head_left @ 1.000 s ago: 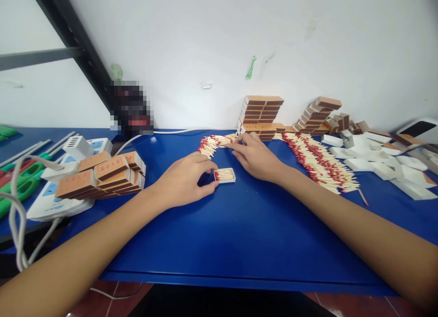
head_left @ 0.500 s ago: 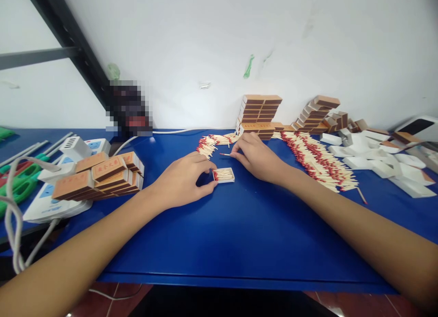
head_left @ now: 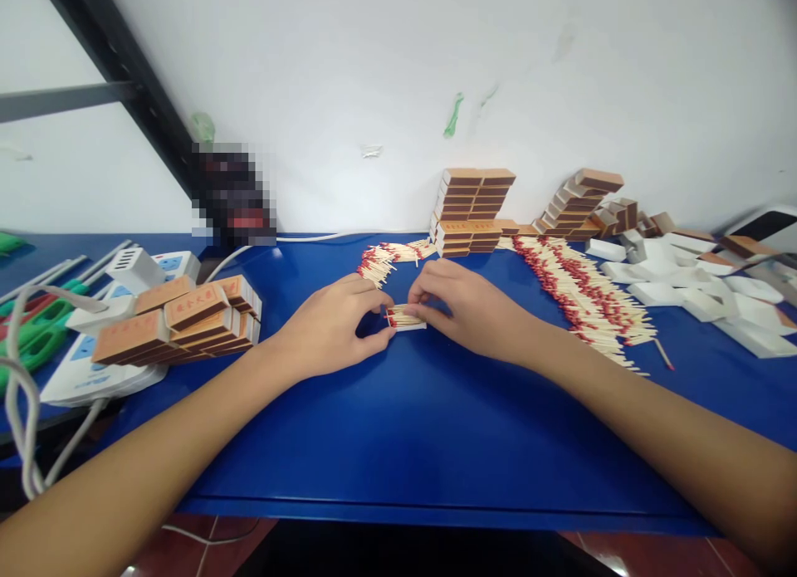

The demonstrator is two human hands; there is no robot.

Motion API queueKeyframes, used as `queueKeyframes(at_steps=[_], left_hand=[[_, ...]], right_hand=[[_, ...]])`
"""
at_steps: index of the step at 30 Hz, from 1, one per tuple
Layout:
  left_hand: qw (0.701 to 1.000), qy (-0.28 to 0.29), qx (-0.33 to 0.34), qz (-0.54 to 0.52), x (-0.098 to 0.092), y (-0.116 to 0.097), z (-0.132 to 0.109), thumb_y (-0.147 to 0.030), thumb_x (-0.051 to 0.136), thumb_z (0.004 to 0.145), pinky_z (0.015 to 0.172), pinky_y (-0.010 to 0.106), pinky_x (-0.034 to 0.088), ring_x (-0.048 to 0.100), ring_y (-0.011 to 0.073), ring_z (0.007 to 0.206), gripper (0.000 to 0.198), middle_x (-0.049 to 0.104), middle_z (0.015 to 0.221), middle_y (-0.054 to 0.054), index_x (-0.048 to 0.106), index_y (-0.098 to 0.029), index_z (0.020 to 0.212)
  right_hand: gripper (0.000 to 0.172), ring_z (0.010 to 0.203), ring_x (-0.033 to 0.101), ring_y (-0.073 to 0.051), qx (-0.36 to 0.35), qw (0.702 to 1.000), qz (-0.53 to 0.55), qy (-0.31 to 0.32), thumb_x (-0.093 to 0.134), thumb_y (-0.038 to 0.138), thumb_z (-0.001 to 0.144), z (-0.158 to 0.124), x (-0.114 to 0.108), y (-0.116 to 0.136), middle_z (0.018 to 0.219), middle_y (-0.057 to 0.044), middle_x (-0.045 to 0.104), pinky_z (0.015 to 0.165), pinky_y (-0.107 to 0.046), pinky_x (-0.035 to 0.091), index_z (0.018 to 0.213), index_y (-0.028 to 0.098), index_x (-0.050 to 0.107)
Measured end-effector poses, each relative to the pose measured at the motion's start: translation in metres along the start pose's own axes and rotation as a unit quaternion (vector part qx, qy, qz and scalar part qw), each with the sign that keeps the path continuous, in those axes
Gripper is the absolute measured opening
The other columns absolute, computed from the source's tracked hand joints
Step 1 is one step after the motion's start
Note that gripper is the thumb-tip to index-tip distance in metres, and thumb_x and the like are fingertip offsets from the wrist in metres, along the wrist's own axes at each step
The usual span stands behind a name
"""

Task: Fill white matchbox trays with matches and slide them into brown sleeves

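Note:
A small white matchbox tray (head_left: 409,326) with red-tipped matches in it lies on the blue table (head_left: 398,444). My left hand (head_left: 333,324) grips the tray's left end between thumb and fingers. From the right, my right hand (head_left: 457,307) reaches over the tray's right end, its thumb and fingers pinched on a match at the tray; the fingers partly cover that match. Beyond my hands a curved row of loose matches (head_left: 377,266) lies on the table. To the right spreads a large heap of matches (head_left: 579,295).
Stacked matchboxes (head_left: 476,199) stand by the wall, with a leaning stack (head_left: 579,199) beside them. White empty trays (head_left: 691,278) are piled at the right. At the left, more matchboxes (head_left: 199,311) rest on a power strip (head_left: 105,378) near green-handled scissors (head_left: 46,344).
My right hand has moved left and down, bringing the match from beyond the tray to the tray's right part. My left hand keeps its hold on the tray.

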State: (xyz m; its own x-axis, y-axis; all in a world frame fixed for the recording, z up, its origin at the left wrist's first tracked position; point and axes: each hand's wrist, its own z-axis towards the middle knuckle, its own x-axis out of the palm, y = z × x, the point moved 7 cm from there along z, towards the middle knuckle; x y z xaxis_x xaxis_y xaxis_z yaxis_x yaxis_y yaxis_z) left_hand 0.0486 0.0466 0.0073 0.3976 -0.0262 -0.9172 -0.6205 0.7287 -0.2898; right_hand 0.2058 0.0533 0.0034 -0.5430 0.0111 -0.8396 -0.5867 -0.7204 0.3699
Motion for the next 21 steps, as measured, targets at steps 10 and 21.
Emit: queueKeyframes(at_steps=[10, 21], left_hand=[[1.000, 0.011, -0.011, 0.004, 0.002, 0.001, 0.001, -0.034, 0.067, 0.095, 0.092, 0.042, 0.056, 0.066, 0.0255, 0.105, 0.023, 0.074, 0.106, 0.006, 0.073, -0.021, 0.113], [1.000, 0.019, -0.005, 0.002, 0.002, 0.000, 0.001, -0.032, 0.067, 0.095, 0.092, 0.042, 0.054, 0.065, 0.0258, 0.105, 0.021, 0.075, 0.106, 0.006, 0.073, -0.021, 0.112]], right_hand=[[0.042, 0.126, 0.056, -0.036, 0.059, 0.990, -0.129, -0.012, 0.044, 0.031, 0.108, 0.012, 0.007, -0.054, 0.135, -0.019, 0.066, 0.108, -0.054, 0.046, 0.140, 0.017, 0.068], [0.039, 0.113, 0.059, -0.034, 0.033, 0.992, -0.118, -0.038, 0.039, 0.027, 0.108, 0.013, 0.008, -0.046, 0.123, -0.016, 0.075, 0.102, -0.054, 0.048, 0.118, 0.016, 0.075]])
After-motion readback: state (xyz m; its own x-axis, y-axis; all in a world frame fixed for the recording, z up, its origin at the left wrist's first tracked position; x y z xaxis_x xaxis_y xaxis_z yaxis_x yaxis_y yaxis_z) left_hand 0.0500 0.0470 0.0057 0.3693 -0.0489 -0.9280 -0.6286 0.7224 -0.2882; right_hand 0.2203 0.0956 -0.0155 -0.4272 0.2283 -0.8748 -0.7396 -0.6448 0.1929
